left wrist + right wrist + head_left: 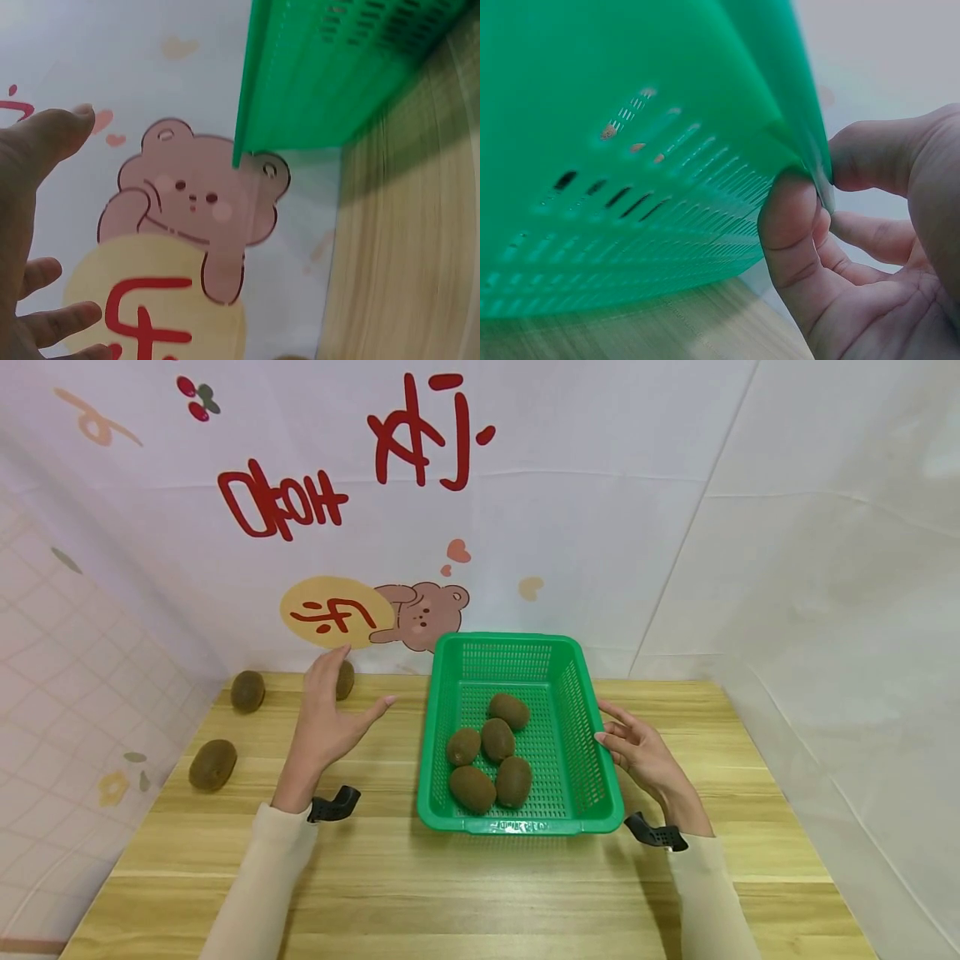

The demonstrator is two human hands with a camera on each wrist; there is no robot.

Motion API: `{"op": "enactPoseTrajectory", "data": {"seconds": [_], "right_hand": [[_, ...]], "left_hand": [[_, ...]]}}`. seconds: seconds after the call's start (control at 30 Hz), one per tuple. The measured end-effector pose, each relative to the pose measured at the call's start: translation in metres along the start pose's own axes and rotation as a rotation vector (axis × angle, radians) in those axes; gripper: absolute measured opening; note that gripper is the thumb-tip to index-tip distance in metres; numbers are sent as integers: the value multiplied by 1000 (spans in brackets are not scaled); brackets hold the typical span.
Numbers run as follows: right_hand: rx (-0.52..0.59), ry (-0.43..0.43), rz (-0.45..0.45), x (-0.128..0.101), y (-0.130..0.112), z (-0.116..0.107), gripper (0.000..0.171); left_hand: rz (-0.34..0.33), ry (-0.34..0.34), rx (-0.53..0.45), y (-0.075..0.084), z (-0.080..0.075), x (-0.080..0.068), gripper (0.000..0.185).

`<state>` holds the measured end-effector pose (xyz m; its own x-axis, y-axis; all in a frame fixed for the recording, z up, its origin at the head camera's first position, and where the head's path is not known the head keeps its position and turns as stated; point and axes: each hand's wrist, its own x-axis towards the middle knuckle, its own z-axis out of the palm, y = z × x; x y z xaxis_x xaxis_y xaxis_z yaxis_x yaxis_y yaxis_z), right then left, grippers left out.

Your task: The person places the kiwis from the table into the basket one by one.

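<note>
The pale wooden plank surface [480,877] carries everything here, backed by a white cloth wall printed with red lettering and a brown cartoon bear [423,614]. In front of me on it stands the green perforated plastic basket [592,777], rectangular, with its long side running away from me. Five brown fuzzy kiwis [491,752] lie inside it, clustered toward the near end, several touching one another.

My right hand [645,756] is at the basket's right rim; the wrist view shows my thumb [795,225] and forefinger pinching the thin edge of that rim, so this grip is closed on the basket. My left hand [326,718] hangs above the surface to the left of the basket, well clear of it, fingers spread and straight, holding nothing, its grip open.

Three more kiwis sit loose on the surface to the left: one [345,679] just behind my left fingertips, partly hidden by them, one [247,690] in the far left corner, and one [212,765] nearer me by the left edge.
</note>
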<state>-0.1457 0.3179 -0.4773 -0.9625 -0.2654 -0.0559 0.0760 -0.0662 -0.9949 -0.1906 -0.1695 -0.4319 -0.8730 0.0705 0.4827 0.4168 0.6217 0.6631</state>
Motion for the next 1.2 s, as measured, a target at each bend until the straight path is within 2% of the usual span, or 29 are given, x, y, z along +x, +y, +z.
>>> {"op": "enactPoseTrajectory", "data": {"seconds": [0.13, 0.37, 0.63, 0.9, 1.2], "right_hand": [[-2, 13, 9, 0, 0, 0, 73], [-20, 28, 22, 0, -1, 1, 74], [-36, 35, 31, -1, -3, 2, 74], [-14, 6, 8, -1, -1, 1, 73], [16, -8, -4, -1, -2, 0, 74]], "left_hand": [[-9, 12, 38, -7, -8, -4, 99], [-76, 8, 92, -20, -22, -15, 102], [-72, 64, 118, -36, -38, -28, 105], [-169, 63, 154, -49, -55, -41, 106], [-236, 72, 171, -66, -69, -57, 108]]}}
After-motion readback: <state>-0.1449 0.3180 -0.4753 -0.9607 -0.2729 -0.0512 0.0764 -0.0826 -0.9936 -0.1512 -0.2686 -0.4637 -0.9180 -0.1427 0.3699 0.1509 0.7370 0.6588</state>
